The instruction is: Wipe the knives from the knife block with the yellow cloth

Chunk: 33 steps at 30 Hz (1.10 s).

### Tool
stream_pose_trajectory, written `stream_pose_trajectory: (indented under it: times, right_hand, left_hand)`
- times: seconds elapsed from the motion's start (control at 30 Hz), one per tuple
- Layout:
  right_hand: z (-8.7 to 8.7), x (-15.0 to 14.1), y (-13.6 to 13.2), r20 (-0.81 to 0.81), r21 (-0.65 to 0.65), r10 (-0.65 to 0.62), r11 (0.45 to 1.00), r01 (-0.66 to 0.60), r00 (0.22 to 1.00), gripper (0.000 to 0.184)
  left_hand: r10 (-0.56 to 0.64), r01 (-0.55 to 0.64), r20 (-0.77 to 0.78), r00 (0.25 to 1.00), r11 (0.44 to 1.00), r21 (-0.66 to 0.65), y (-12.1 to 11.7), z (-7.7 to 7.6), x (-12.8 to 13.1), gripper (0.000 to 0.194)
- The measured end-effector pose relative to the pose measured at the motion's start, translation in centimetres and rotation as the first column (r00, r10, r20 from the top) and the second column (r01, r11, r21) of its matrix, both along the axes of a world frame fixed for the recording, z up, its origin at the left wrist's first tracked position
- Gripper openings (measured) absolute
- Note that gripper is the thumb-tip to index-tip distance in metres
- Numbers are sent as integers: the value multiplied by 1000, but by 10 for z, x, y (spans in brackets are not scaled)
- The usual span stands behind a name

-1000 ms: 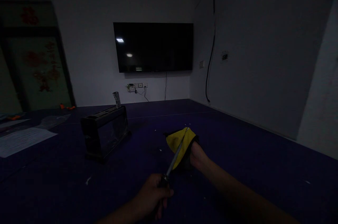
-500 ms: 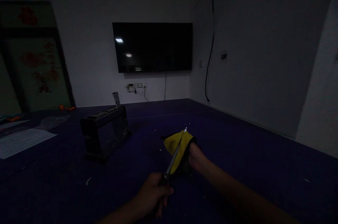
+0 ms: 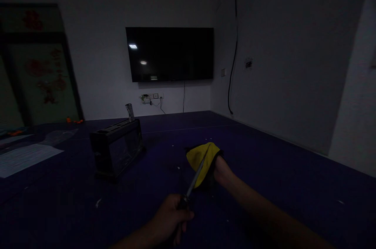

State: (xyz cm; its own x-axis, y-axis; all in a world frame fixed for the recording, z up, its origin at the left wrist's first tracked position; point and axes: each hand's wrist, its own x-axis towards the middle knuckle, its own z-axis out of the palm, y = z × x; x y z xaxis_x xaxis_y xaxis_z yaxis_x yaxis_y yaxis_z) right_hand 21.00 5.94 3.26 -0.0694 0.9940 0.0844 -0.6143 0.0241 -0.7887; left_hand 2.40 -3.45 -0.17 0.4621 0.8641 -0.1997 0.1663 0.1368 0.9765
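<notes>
My left hand [image 3: 172,215] is wrapped round the dark handle of a knife [image 3: 194,180], seen edge-on as a narrow grey blade slanting up and to the right. A yellow cloth [image 3: 202,159] with a black edge lies folded over the far part of the blade and covers its tip. From the right, my right hand [image 3: 221,170] grips the cloth; its fingers are mostly hidden behind the fabric. A black knife block [image 3: 117,145] with see-through sides stands to the left, and one patterned handle [image 3: 129,112] sticks up from its top.
Printed paper [image 3: 26,159] and clear plastic wrapping [image 3: 60,136] lie at the left of the dark blue surface [image 3: 264,170]. Small white scraps are scattered about. A television [image 3: 173,54] hangs on the far wall, and a black cable [image 3: 234,61] runs down the right wall.
The cloth and my right hand have shifted slightly up and right along the blade. The bright tip, visible before, is now covered by the cloth. My left hand barely moves.
</notes>
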Motion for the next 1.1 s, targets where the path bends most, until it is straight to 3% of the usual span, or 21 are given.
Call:
stream_pose_trajectory:
  times: [0.33,0.87,1.1]
  right_hand:
    - [-1,-10,-9,-38,-125,-17,992,12,999,33]
    - [-3,-14,-12,-42,-120,-30,992,25,999,34]
    - [0,-16,-16,-16,-131,-19,991,17,1000,33]
  left_hand:
    - [29,-29,10,1000,1000,-4,0,-2,-1,26]
    - [23,-23,-2,1000,1000,13,0,-2,0,23]
    - [34,-33,-33,999,999,30,-4,5,2,17]
